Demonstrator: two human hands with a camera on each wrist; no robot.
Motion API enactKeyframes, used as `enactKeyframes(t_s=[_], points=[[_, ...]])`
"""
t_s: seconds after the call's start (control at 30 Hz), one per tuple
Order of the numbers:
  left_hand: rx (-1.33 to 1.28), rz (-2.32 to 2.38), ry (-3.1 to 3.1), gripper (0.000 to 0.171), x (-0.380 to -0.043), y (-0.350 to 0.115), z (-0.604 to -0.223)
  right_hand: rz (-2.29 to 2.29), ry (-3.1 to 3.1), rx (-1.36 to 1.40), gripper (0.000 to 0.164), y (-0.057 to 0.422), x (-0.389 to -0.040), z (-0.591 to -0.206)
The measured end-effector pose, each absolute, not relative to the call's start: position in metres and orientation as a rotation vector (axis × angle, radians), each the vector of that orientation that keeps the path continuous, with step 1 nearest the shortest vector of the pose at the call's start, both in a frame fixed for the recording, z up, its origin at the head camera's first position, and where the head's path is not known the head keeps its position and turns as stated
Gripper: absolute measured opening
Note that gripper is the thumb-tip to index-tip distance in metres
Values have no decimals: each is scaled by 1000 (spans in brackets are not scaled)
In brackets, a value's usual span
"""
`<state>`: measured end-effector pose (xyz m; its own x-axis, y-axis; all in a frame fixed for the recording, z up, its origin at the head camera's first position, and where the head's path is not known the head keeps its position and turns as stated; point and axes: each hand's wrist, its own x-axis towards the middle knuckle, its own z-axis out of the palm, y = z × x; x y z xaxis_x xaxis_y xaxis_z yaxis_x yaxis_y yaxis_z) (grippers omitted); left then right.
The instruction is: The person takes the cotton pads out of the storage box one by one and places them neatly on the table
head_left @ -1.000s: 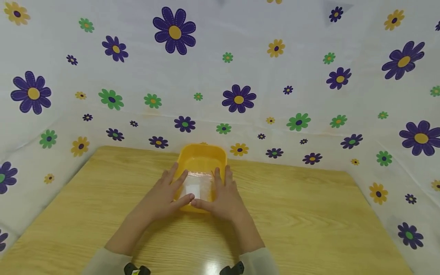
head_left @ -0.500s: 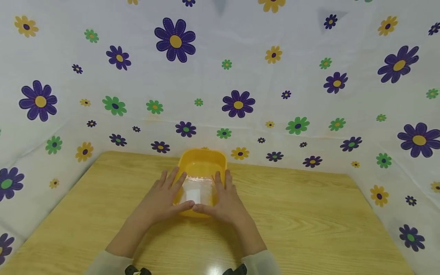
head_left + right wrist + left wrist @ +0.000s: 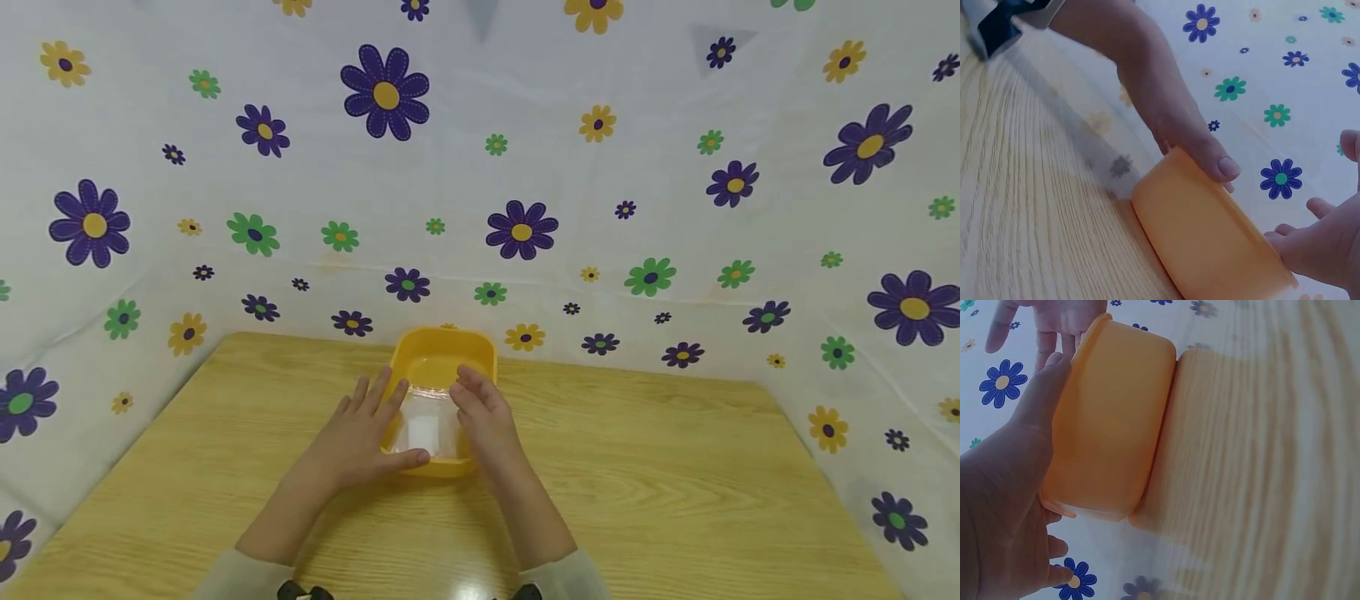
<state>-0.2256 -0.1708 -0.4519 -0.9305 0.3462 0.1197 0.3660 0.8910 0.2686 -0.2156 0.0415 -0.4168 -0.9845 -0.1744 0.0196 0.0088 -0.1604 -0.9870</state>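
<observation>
A yellow plastic tub [image 3: 437, 350] stands on the wooden table near the back wall. Inside its near half lies a clear plastic packet [image 3: 423, 427] with a white patch in the middle. My left hand [image 3: 351, 442] rests on the tub's left side, fingers spread and thumb along the near rim. In the left wrist view that thumb lies at the rim of the tub [image 3: 1113, 425]. Above the tub's right side is my right hand [image 3: 489, 417], its fingers loosely bent and nothing in them. It covers part of the right rim in the head view.
The wood-grain table [image 3: 660, 467] extends to both sides of the tub. A white cloth [image 3: 450, 175] printed with purple, green and yellow flowers hangs behind it and along both sides. Dark wrist devices [image 3: 303, 592] show at the bottom edge.
My right hand has lifted off the tub's right side, its spread fingers now bending and its thumb drawn away from the left thumb. The left hand keeps its place on the tub.
</observation>
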Motion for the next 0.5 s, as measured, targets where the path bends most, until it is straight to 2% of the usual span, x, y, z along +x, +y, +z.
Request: enactKeyframes(t_s=[0.2,0.43,0.5], points=[[-577,-446,-2993,112,-226,-171,-452,-2337,1614,-75,67,43,-220,-415],[-575,-455,-2984,111,-225,-171,-454,-2342,1331,86,102,45,-226,-416],[-573,-458,-2980,110,-226,-170,-453,-2339,1302,73,106,45,-229,-416]])
